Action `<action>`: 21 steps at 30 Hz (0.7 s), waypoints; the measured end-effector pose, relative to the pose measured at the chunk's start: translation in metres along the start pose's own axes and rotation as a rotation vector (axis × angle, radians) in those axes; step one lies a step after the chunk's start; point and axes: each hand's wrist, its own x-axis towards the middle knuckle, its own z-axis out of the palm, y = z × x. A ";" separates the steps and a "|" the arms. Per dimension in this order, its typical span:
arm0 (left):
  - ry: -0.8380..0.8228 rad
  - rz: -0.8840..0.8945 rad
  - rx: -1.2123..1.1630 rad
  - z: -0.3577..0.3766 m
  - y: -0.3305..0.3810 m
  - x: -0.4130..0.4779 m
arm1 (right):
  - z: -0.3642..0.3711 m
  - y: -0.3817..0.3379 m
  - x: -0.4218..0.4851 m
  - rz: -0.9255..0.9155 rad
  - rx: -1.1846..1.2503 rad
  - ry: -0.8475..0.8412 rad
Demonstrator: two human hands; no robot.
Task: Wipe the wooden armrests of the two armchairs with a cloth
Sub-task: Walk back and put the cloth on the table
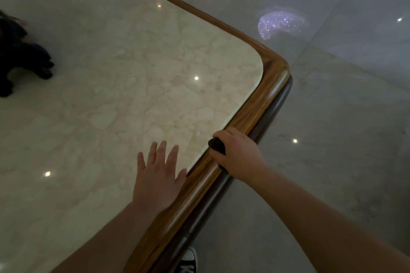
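Observation:
I look down on a marble-topped table with a rounded wooden rim (269, 93). My left hand (158, 174) lies flat on the marble near the rim, fingers spread, holding nothing. My right hand (238, 154) rests on the wooden rim with its fingers closed around a small dark object (216, 145), possibly a bunched dark cloth; I cannot tell which. No armchair or armrest is in view.
A dark figurine-like object (22, 55) stands on the marble at the far left. Glossy grey floor tiles (332, 106) lie beyond the rim on the right. A black and white shoe (188, 260) shows below the table edge.

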 end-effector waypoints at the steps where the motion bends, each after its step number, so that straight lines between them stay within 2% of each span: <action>1: -0.010 -0.022 0.010 0.009 -0.009 0.007 | 0.006 -0.002 0.013 -0.002 -0.007 0.001; 10: 0.002 -0.154 -0.069 0.079 -0.047 0.071 | 0.056 -0.011 0.107 -0.043 -0.034 0.097; 17: 0.081 -0.137 -0.068 0.108 -0.055 0.070 | 0.088 -0.002 0.139 -0.075 -0.054 0.191; 19: 0.092 -0.138 -0.060 0.109 -0.055 0.069 | 0.094 0.002 0.142 -0.083 -0.115 0.161; 21: 0.099 -0.141 -0.054 0.109 -0.055 0.068 | 0.097 0.007 0.142 -0.061 -0.195 0.055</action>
